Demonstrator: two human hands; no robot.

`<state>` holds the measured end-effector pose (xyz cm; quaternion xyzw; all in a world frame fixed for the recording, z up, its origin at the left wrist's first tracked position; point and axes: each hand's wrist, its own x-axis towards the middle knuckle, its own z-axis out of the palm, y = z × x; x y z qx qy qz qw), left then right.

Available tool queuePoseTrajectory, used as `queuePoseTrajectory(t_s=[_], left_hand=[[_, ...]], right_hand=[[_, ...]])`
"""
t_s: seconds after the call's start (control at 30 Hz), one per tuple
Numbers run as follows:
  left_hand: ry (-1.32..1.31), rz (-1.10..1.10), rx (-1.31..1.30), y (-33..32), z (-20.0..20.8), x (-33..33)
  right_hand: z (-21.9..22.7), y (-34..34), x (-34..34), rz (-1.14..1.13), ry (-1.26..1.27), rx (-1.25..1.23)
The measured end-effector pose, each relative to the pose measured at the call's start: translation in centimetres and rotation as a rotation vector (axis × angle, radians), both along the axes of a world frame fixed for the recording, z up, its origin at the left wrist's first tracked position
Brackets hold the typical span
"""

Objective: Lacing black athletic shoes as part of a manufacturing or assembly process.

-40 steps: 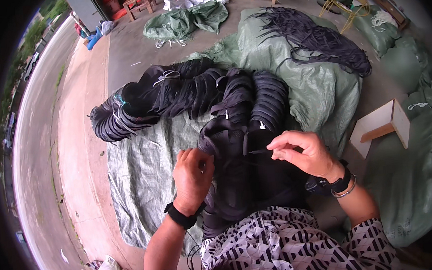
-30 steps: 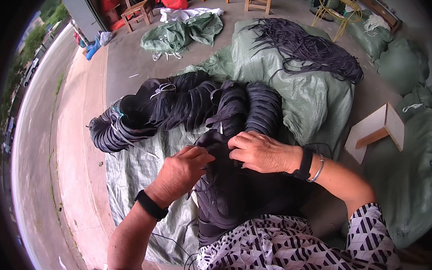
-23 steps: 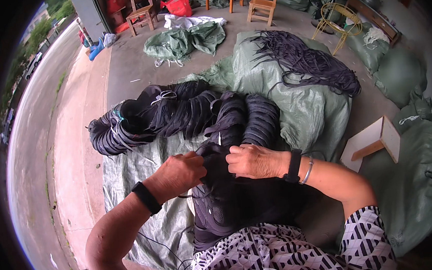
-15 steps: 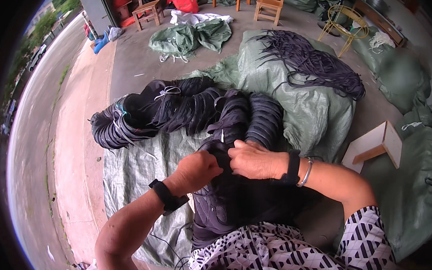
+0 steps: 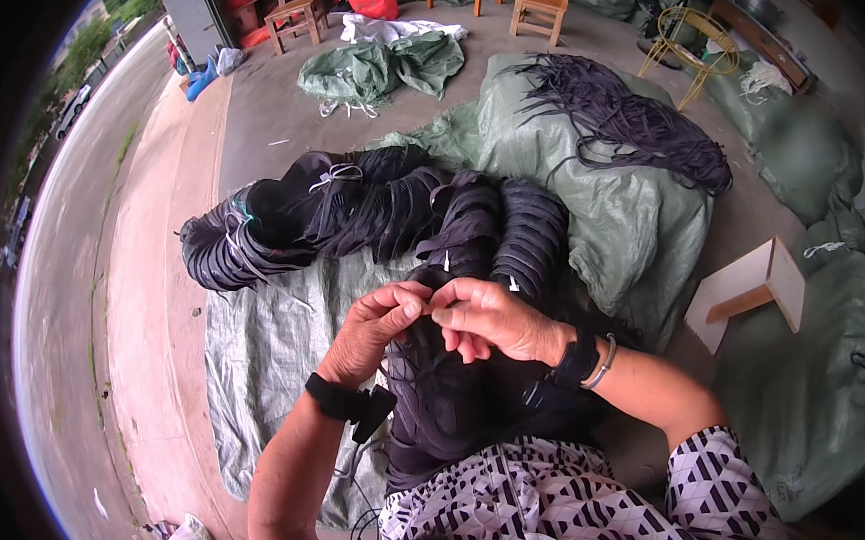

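My left hand point(image 5: 371, 329) and my right hand point(image 5: 496, 318) meet above my lap, thumbs and forefingers pinched together tip to tip. Whatever lies between the fingertips is too small to make out. The other fingers of my right hand curl loosely below. Under both hands, dark mesh pieces that look like shoe uppers point(image 5: 427, 411) lie over my lap. Just beyond my hands, stacked rows of similar dark pieces point(image 5: 530, 228) run away from me. Another long bundle point(image 5: 240, 248), tied with pale string, bends off to the left.
Green woven sheeting point(image 5: 281, 401) spreads under the bundles. A heap of dark strips point(image 5: 633, 125) rests on a green sack point(image 5: 609, 217) at the far right. An angled white board point(image 5: 750, 293) and stuffed green sacks point(image 5: 831, 373) are on my right. Wooden chairs point(image 5: 540, 7) stand at the back.
Both hands have risen slightly off the dark pieces, and their fingertips have come together. My wrists have turned, and my right forearm has shifted a little left.
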<state>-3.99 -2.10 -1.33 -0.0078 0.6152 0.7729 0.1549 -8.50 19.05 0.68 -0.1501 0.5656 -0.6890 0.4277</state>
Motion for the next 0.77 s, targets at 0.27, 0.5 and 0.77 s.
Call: queuePoseTrajectory(t_s=[0.27,0.5,0.77], left_hand=[[-0.003,0.023,-0.026,1.2,0.2,-0.3],[0.349,-0.001,-0.332,2.0,1.9,-0.3],[0.067,-0.15,-0.187,4.6,8.0,1.1]], right_hand=[[1.4,-0.2,0.0,-0.074,-0.045,-0.024],[13.6,3.0,0.8,-0.21,0.37,-0.529],[13.5,3.7,1.9,-0.179,0.53,-0.29]])
